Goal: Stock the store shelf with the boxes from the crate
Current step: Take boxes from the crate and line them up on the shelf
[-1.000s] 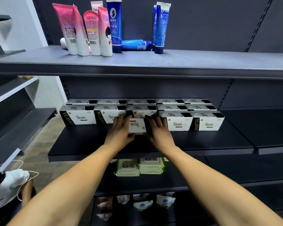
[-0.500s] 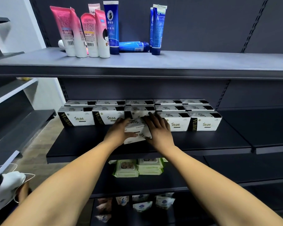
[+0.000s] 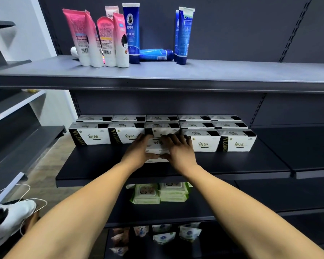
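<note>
Shifted since half a second ago: white rectangular cardboard box (image 3: 157,149), then skewed, now squarer to the row. Head view, frame centre: left hand (image 3: 137,153) and right hand (image 3: 180,153) grasp its two ends, fingers curled over the top. Box lies at the front-row gap among matching white boxes (image 3: 203,142) on the dark metal shelf (image 3: 94,165). Upper left: pink and blue tubes (image 3: 82,38).

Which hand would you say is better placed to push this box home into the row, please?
Probably the left hand: it grips the box on its open side, whereas the right hand has its fingers crowded against the neighbouring front box.
</note>
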A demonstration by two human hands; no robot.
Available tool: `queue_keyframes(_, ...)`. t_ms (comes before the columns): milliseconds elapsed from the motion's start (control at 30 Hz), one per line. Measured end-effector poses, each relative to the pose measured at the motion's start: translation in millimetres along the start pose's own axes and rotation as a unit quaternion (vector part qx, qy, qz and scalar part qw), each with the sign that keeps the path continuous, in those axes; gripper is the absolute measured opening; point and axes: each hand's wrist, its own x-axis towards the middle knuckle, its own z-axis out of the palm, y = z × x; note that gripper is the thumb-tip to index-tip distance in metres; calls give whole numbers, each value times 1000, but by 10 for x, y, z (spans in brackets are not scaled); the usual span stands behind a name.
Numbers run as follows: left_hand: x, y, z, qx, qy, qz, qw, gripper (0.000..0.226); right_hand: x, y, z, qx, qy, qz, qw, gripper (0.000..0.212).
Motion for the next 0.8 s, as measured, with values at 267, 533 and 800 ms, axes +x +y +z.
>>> queue_keyframes(267, -19, 21, 10, -22, 34, -118, 992, 97, -12, -70, 45, 136, -8, 120, 983, 66)
queue_keyframes(533, -70, 168, 144, -161, -89, -107, 977, 62, 12, -108, -2, 375, 30, 207, 903, 46)
queue_keyframes(800, 70, 52, -40, -138, 12, -68, 988, 67, -34, 115, -95, 10, 118, 66, 991, 109)
